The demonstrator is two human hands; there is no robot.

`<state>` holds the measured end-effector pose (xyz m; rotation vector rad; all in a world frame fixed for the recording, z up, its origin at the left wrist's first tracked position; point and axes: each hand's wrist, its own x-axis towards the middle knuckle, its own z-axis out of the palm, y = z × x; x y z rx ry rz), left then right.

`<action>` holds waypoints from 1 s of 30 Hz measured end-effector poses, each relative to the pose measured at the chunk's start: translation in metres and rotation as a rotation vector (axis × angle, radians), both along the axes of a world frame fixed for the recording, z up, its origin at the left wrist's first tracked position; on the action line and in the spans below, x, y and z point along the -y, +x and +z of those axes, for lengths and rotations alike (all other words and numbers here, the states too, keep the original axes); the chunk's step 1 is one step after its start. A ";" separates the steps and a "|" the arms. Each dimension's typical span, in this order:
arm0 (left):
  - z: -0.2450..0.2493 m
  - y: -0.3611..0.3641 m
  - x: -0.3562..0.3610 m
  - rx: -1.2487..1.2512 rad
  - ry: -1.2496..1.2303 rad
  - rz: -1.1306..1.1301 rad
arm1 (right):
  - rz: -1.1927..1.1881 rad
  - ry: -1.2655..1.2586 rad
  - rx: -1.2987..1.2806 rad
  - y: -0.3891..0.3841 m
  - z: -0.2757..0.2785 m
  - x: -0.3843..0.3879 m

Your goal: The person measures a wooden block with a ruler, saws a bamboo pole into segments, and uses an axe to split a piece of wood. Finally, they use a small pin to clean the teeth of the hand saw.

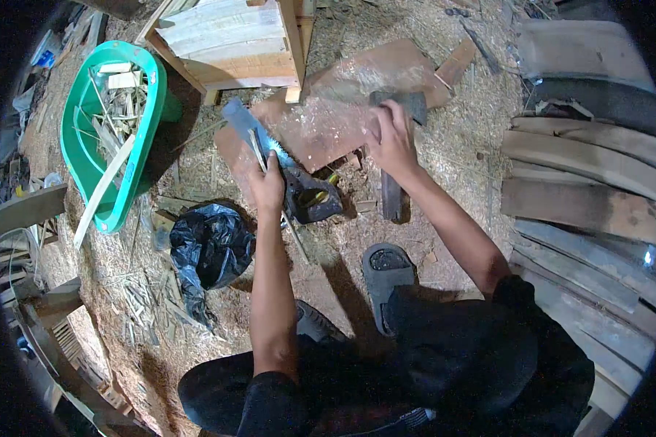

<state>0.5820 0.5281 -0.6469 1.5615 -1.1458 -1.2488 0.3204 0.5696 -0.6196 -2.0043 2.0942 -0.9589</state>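
Note:
My left hand [268, 186] is closed around a thin wooden stick [297, 240], whose ends stick out above and below the fist. Right beside it lies a handsaw [310, 207] with a black and yellow handle, its blade pointing up and left. My right hand [393, 142] has its fingers curled over the neck of a hatchet [391, 197]. The dark head shows at the fingertips and the handle runs down beneath the wrist. A reddish-brown board [335, 131] lies flat on the ground under the saw and hatchet head.
A green tub [153, 138] with wood scraps stands at the left. A wooden box [229, 44] sits at the top. Near my left forearm is a black plastic bag [211, 244]. Planks [583, 204] are stacked along the right. Shavings and splinters cover the ground.

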 end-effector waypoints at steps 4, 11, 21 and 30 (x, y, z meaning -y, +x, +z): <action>-0.003 0.000 -0.007 0.086 -0.024 -0.019 | -0.111 0.186 0.065 -0.010 -0.006 -0.026; 0.008 -0.016 -0.023 0.148 -0.029 -0.030 | -0.134 0.158 0.229 -0.022 -0.006 -0.051; 0.005 -0.025 -0.052 0.325 -0.084 -0.166 | 0.065 0.010 -0.039 0.002 -0.010 -0.107; 0.013 -0.014 -0.065 0.415 -0.424 0.005 | 0.122 0.048 0.052 0.023 -0.006 -0.129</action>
